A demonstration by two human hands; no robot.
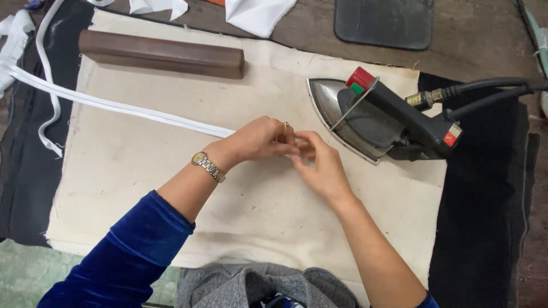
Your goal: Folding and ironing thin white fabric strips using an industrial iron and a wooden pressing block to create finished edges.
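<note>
A long white fabric strip (131,109) runs from the far left across the cream pressing cloth (142,171) to the middle. My left hand (260,138), with a watch on the wrist, pinches the strip's near end. My right hand (322,162) meets it there, fingertips on the same end of the strip. A steam iron (379,117) lies just right of my hands, its soleplate tilted up toward them. Where exactly the strip ends is hidden under my fingers.
A dark wooden block (162,54) lies at the back of the cloth. White fabric pieces (257,14) and a dark grey mat (383,21) sit beyond it. The iron's hoses (491,91) lead off right. Black fabric (485,205) lies under the cloth.
</note>
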